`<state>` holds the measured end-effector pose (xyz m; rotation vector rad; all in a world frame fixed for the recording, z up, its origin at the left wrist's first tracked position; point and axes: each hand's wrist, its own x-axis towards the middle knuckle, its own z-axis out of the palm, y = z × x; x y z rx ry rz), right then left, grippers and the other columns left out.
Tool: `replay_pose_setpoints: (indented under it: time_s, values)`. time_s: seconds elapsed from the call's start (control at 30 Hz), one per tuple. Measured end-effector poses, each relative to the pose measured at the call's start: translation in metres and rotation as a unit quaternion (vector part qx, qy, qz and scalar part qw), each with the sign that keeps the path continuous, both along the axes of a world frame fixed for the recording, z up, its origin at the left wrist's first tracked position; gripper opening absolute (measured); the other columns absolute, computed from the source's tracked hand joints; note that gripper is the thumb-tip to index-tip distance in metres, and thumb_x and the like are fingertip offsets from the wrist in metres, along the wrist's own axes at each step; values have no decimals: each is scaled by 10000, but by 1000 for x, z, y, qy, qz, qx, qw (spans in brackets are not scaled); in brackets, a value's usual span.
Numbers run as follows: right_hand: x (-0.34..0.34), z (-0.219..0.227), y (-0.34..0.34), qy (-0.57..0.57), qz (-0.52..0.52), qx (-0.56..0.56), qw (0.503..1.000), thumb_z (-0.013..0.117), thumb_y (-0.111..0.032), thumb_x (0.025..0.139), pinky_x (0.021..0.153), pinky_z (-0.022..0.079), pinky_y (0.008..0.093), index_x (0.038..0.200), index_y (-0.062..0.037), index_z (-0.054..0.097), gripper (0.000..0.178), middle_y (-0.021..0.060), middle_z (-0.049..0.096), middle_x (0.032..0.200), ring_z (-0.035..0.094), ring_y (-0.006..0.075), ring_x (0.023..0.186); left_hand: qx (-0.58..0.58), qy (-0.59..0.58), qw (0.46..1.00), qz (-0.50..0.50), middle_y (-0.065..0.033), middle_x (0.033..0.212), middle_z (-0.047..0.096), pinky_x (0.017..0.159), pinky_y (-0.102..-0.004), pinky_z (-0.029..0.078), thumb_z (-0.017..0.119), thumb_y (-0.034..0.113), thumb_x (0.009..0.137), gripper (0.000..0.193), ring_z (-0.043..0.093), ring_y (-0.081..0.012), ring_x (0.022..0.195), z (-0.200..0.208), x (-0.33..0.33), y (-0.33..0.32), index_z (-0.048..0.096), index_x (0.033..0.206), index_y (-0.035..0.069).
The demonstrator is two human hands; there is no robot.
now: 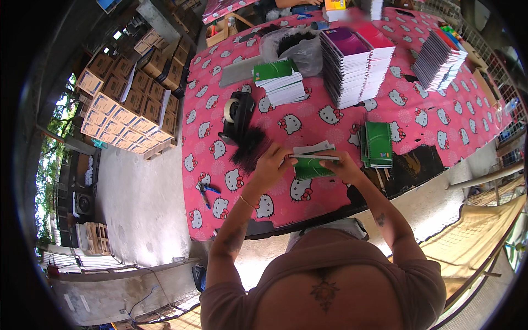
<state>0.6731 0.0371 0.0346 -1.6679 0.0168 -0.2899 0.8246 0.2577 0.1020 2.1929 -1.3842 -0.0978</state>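
Observation:
My left hand (273, 161) and my right hand (345, 167) face each other near the table's front edge. Between them they grip a thin white-edged notebook (314, 157) by its two ends, seen nearly edge-on. Just below it lies a green-covered notebook (313, 169); whether the two touch is unclear. A pile of black plastic binding coils (248, 147) spreads beside my left hand. Beyond my right hand rests a small stack of green spiral notebooks (378, 144). Cutting pliers (204, 194) with blue on the handle lie to the left.
A black tape dispenser (237, 116) stands behind the coils. Farther back are a stack of green-covered pads (280, 82), tall purple and red notebook stacks (347, 69), another notebook stack (438, 60) and a plastic bag (305, 52) with black coils. Cardboard boxes (129, 104) are piled at left.

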Motion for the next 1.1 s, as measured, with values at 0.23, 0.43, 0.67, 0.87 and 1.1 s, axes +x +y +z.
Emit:
replay_pose_setpoints:
  time_s: [0.23,0.43,0.67,0.87,1.1]
  values:
    - [-14,23,10,-20,-61,-11,998,653,-83,927,643,501,267,1210,-44,670,285,49,706,890,595,82,725,-44,-287,950,113,-158,1371,477,1099,-511,311,596,249,943,372,519,-342,1173,5,-54,-15,551,1262,64]
    - [-24,41,13,46,-39,-3,998,636,-41,935,622,459,246,1195,-46,687,265,10,647,809,531,58,719,-101,-31,994,-13,-106,1014,620,804,-449,495,651,145,902,179,635,-303,835,11,-16,-7,631,1061,67]
    - [-27,43,12,9,-37,-37,999,652,-47,917,572,447,258,1206,-69,684,292,48,642,728,514,63,615,-116,-11,991,-69,-108,851,575,561,-342,461,685,29,869,104,582,-246,646,27,-16,-8,640,961,10]
    - [-28,42,17,-1,-57,-5,998,651,-63,924,581,459,265,1195,-53,683,272,52,666,769,530,71,628,-83,-93,991,-42,-163,1162,567,834,-442,466,686,210,897,348,592,-323,982,28,-21,-8,597,1188,43]
    - [-31,56,17,37,-83,31,995,636,-91,947,594,488,239,1208,-37,671,269,15,693,939,580,64,740,-57,-274,956,87,-231,1440,443,1158,-597,144,598,412,928,712,454,-369,1316,6,-76,-11,381,1429,-46]
